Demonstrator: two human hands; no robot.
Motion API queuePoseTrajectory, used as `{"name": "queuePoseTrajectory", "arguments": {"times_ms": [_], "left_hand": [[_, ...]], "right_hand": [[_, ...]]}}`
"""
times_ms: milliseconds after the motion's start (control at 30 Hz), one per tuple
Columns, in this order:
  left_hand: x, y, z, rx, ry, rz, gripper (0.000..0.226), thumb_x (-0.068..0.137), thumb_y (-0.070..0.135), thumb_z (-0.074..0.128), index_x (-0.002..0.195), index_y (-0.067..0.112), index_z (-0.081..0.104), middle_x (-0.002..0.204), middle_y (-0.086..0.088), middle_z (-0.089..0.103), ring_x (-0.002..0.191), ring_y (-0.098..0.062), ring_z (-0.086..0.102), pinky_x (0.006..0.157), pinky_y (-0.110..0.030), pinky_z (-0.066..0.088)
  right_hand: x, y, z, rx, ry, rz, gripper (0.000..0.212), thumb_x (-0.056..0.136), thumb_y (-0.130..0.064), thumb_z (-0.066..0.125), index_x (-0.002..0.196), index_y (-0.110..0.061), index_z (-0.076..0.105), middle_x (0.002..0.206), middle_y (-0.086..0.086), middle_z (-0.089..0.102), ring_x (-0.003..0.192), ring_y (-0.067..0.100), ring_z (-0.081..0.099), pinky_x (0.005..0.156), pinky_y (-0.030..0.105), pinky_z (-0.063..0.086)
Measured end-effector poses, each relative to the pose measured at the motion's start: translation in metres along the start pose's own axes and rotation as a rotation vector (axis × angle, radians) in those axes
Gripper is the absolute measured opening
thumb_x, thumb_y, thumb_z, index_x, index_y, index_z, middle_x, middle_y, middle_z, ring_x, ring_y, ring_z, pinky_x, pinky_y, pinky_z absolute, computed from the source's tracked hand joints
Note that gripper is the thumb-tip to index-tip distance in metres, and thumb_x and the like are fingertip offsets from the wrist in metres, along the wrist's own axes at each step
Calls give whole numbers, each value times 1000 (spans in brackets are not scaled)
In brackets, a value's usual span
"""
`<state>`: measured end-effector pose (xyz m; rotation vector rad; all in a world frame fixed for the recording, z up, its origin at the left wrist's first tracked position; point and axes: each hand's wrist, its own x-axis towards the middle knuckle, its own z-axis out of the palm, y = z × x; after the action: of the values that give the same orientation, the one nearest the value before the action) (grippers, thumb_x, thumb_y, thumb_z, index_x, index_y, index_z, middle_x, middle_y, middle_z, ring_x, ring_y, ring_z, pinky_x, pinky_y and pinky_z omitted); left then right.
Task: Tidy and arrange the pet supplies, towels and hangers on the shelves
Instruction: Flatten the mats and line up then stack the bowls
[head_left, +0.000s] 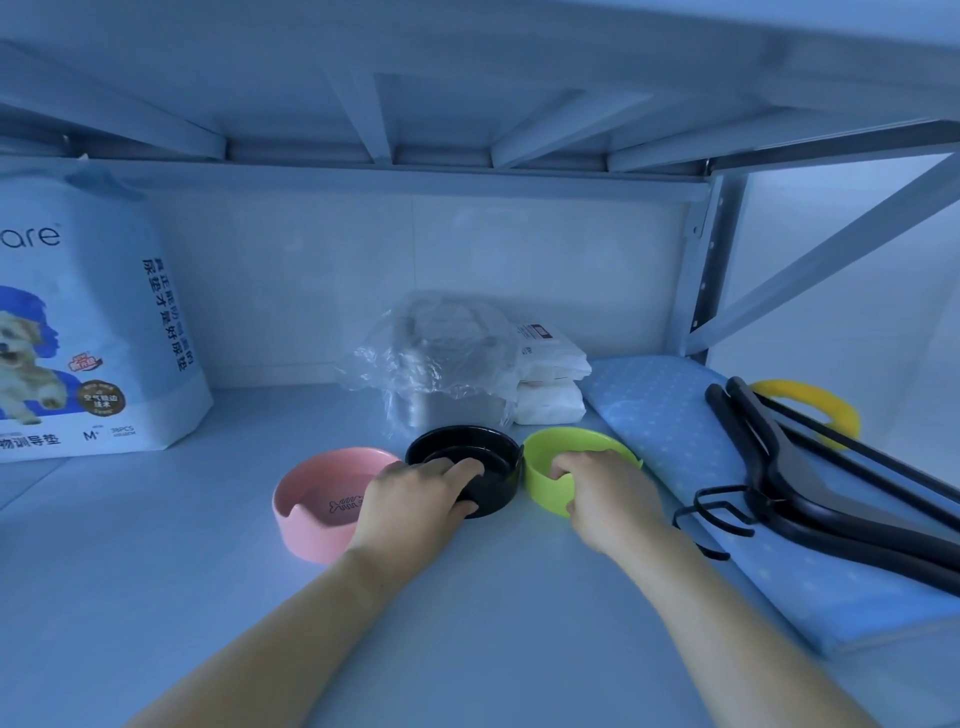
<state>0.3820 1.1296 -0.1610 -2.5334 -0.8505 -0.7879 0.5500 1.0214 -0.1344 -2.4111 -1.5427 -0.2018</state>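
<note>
Bowls lined up on the shelf, both hands engaged.
Left hand grips black bowl by its near rim; right hand grips green bowl. Pink bowl sits just left, nearer left hand.

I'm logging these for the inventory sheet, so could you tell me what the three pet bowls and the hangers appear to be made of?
Pink bowl, black bowl, green bowl: probably moulded plastic, though glazed ceramic is possible; thick even walls, solid colour, soft sheen, notched rims. Hangers: black, apparently plastic, smooth rounded arms with a dull gloss; the hooks look like thin dark metal wire.
</note>
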Motion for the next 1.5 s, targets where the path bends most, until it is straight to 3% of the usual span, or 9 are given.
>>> {"name": "queuePoseTrajectory", "arguments": {"times_ms": [167, 400, 533, 767, 900, 967, 1167, 1300, 1500], "left_hand": [[-2, -3, 1, -38, 40, 23, 41, 44, 37, 89, 77, 31, 67, 55, 14, 58, 40, -16, 51, 41, -16, 27], [-5, -5, 3, -52, 128, 62, 40, 45, 35, 88, 78, 30, 65, 64, 15, 62, 48, -13, 56, 48, -15, 36], [-4, -11, 4, -133, 129, 60, 48, 50, 37, 87, 94, 29, 66, 88, 14, 65, 75, -14, 64, 64, -23, 49], [-19, -36, -29, -260, -152, -171, 54, 78, 49, 63, 127, 41, 42, 124, 21, 46, 116, -6, 45, 78, -24, 42], [-43, -70, -54, -222, -205, -162, 48, 79, 53, 61, 123, 43, 46, 120, 25, 48, 109, -2, 47, 74, -20, 34], [-57, -91, -61, -280, -206, -153, 45, 77, 52, 65, 118, 45, 49, 111, 29, 48, 96, 6, 45, 75, -21, 40], [-76, -118, -56, -464, -253, -225, 40, 70, 39, 79, 103, 45, 57, 98, 26, 57, 94, 4, 52, 82, -17, 42], [-76, -121, -48, -427, -228, -216, 29, 75, 33, 75, 102, 32, 65, 90, 30, 53, 91, -1, 52, 79, -14, 40], [-74, -122, -48, -366, -227, -198, 23, 79, 34, 72, 100, 34, 63, 83, 40, 43, 87, 0, 48, 71, -18, 39]], "right_hand": [[-1, 1, 1, 13, 15, 0, 44, 83, -1, 53, 119, -27, 52, 89, -5, 49, 83, 17, 44, 47, 24, 24], [4, 7, 9, 45, 37, 1, 46, 87, -4, 54, 126, -28, 51, 123, -6, 56, 111, 17, 52, 67, 24, 35], [6, 6, 12, 23, 73, -20, 43, 85, -12, 59, 125, -28, 51, 124, -6, 53, 115, 18, 48, 77, 27, 43], [2, -14, 13, 163, 218, -242, 44, 82, -26, 65, 125, -30, 53, 122, -11, 54, 115, 16, 48, 91, 33, 43], [-4, -39, 15, 416, 235, -404, 33, 80, -23, 68, 113, -26, 63, 113, -16, 59, 108, 7, 52, 89, 17, 39], [-3, -59, 13, 436, 171, -490, 33, 80, -25, 69, 113, -26, 63, 115, -17, 59, 109, 5, 52, 91, 14, 38], [11, -111, 12, 384, -35, -632, 51, 74, -32, 76, 121, -26, 57, 121, -9, 58, 108, 10, 53, 94, 27, 42], [10, -125, 22, 268, -71, -648, 38, 76, -31, 74, 111, -27, 60, 109, -10, 59, 100, 14, 53, 83, 31, 45], [9, -129, 28, 259, -41, -675, 25, 83, -22, 68, 108, -18, 67, 103, -3, 60, 101, 17, 52, 77, 23, 37]]}}
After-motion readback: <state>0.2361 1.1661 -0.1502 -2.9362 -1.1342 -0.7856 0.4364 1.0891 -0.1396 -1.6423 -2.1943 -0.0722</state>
